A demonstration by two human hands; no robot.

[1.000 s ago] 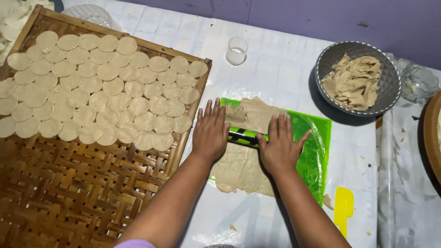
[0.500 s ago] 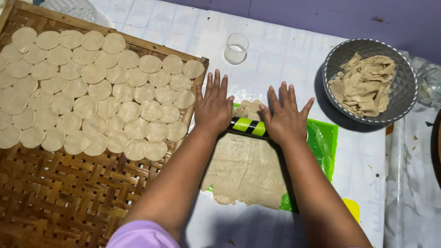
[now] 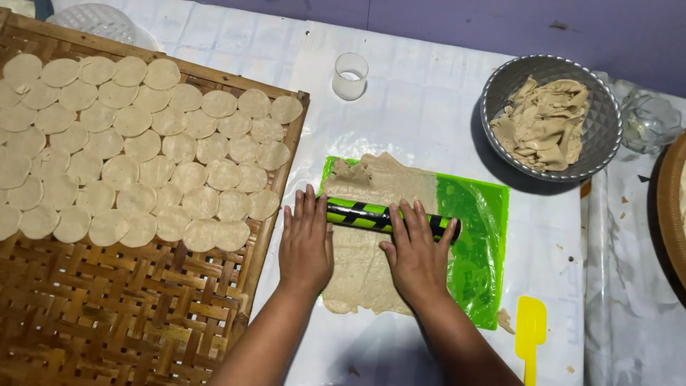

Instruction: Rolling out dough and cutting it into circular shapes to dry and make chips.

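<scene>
Green plastic sheet (image 3: 477,243) lies flat on the white-covered table (image 3: 429,93), under a slab of beige dough (image 3: 368,236) so the dough stays off the cloth. Across the slab's middle rests a green-and-black striped roller (image 3: 371,216), and both hands lie on it palms down with the fingers stretched flat rather than curled round it, a hold that lets the roller turn freely beneath them. Left hand (image 3: 306,241) covers the roller's left end near the sheet's left edge; right hand (image 3: 416,250) presses on its right part, with the roller's tip showing just past the fingers. Dough reaches from the sheet's far edge to its near edge, spilling a little over the near edge onto the cloth, while the sheet's right half is bare. A woven bamboo tray (image 3: 107,314) sits along the table's left side, just beside the sheet, its far half packed with cut rounds (image 3: 143,146) in touching rows, close enough to be loaded without a reach. Toward the far right corner a metal bowl (image 3: 493,107) holds dough scraps (image 3: 547,121). A small clear cup (image 3: 351,75) stands beyond the sheet, near the far edge, and a yellow scraper (image 3: 530,336) lies at the sheet's near right corner.
</scene>
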